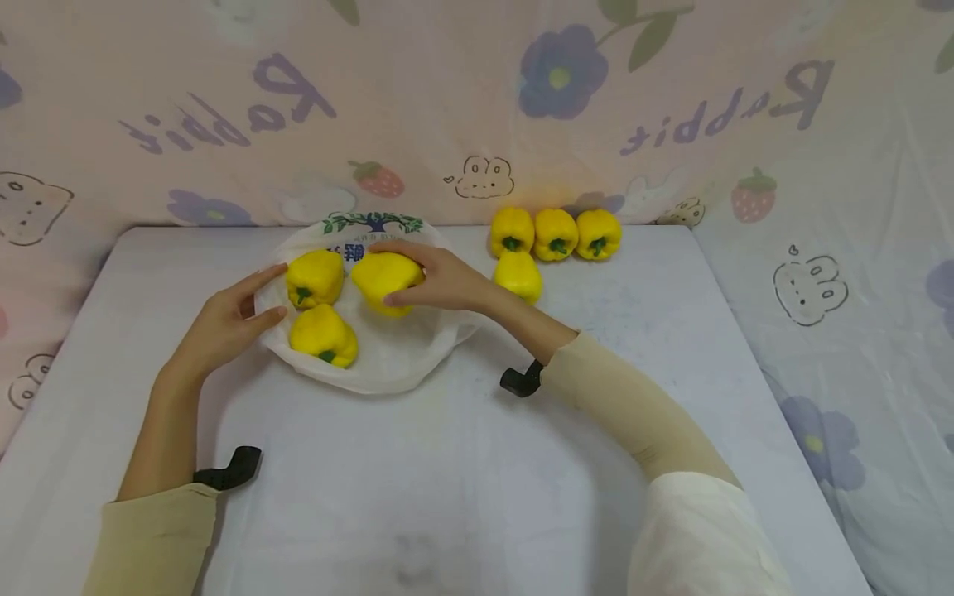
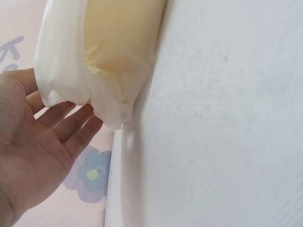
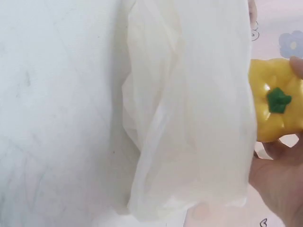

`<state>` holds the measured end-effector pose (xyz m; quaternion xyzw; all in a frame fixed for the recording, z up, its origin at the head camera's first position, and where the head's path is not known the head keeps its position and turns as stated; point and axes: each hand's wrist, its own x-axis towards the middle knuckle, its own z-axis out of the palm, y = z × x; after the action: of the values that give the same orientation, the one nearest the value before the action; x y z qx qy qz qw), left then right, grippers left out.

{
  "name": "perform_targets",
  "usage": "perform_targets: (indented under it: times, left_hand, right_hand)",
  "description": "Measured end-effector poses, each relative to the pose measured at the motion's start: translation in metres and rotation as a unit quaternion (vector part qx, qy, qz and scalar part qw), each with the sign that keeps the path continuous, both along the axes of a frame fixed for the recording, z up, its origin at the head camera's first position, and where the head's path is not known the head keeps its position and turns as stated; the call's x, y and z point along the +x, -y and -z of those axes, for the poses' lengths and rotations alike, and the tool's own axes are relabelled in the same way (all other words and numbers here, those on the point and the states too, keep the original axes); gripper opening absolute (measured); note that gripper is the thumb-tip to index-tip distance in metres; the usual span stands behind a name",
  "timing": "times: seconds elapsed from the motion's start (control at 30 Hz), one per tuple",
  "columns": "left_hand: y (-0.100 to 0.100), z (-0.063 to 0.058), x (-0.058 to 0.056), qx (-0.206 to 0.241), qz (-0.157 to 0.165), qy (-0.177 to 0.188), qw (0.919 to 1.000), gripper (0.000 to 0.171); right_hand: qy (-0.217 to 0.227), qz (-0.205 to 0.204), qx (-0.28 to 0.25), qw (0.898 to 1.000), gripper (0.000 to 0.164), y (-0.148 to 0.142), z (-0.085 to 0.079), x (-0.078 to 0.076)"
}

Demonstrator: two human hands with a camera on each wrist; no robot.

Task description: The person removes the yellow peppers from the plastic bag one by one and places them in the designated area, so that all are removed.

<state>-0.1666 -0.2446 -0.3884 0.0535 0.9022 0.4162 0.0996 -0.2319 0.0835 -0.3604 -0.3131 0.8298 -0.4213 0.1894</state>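
A white plastic bag [image 1: 395,360] stands with its mouth open at the table's back left, and two yellow bell peppers [image 1: 315,279] [image 1: 324,335] show inside it. My left hand [image 1: 227,323] holds the bag's left rim; in the left wrist view some fingers [image 2: 75,125] lie against the outside of the plastic. Over the bag mouth, my right hand [image 1: 443,279] grips another yellow bell pepper [image 1: 386,281] between thumb and fingers. Its green stem [image 3: 278,100] shows in the right wrist view, above the bag's rim. The bag's lower inside is partly hidden.
Three yellow bell peppers [image 1: 555,234] sit in a row at the table's back edge, right of the bag. Another pepper [image 1: 517,276] lies in front of them, partly behind my right forearm. A patterned curtain [image 1: 417,108] hangs behind the white table [image 1: 417,488].
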Motion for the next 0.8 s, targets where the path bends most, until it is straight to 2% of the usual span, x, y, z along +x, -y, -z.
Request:
perform_targets:
  times: [0.2,0.37,0.5,0.8]
  left_hand:
    - [0.001,0.0,0.001,0.003,0.003,0.0,1.0,0.066]
    - [0.0,0.0,0.002,0.004,0.003,-0.005,1.0,0.066]
    - [-0.002,0.002,0.002,0.002,0.0,-0.004,1.0,0.066]
    - [0.0,0.0,0.004,-0.005,-0.007,-0.003,1.0,0.067]
  right_hand:
    - [-0.007,0.024,-0.045,0.999,0.068,-0.014,-0.001,0.003]
    - [0.004,0.04,-0.067,0.997,0.067,-0.025,-0.001,0.001]
    - [0.005,0.058,-0.073,0.996,0.066,-0.034,-0.002,0.002]
    - [-0.022,0.079,-0.064,0.995,0.067,-0.049,-0.009,0.006]
